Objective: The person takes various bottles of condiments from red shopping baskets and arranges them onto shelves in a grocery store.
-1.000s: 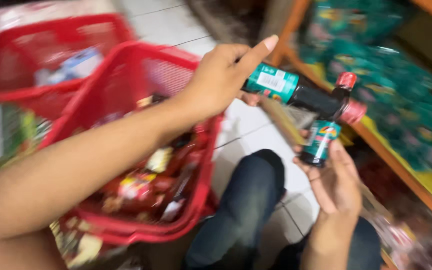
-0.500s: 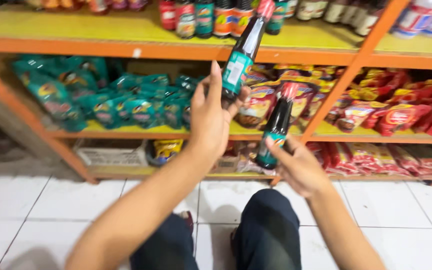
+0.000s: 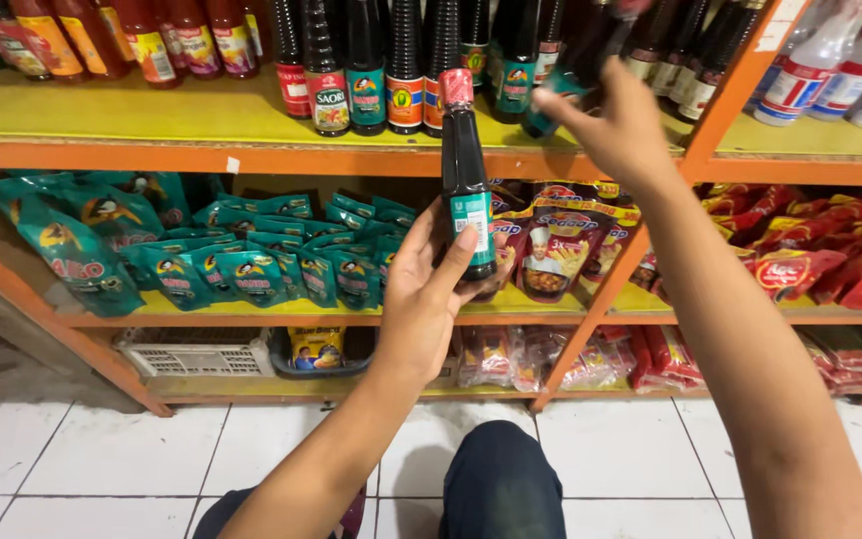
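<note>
My left hand (image 3: 426, 299) grips a dark sauce bottle (image 3: 466, 170) with a red cap and a teal label, holding it upright in front of the shelves. My right hand (image 3: 626, 130) is raised to the yellow top shelf (image 3: 152, 120). Its fingers are wrapped round a second dark bottle (image 3: 591, 45), which is tilted and blurred, at the row of similar bottles (image 3: 381, 60) standing there.
Teal pouches (image 3: 251, 265) fill the middle shelf on the left and red pouches (image 3: 810, 260) fill it on the right. An orange upright (image 3: 641, 250) divides the bays. A white basket (image 3: 197, 354) sits on the bottom shelf. My knee (image 3: 501, 479) is over the white tile floor.
My right hand has risen with its bottle from mid height to the top shelf. My left hand has lowered its bottle a little. Earlier still, the view swung from the red baskets to the shelves.
</note>
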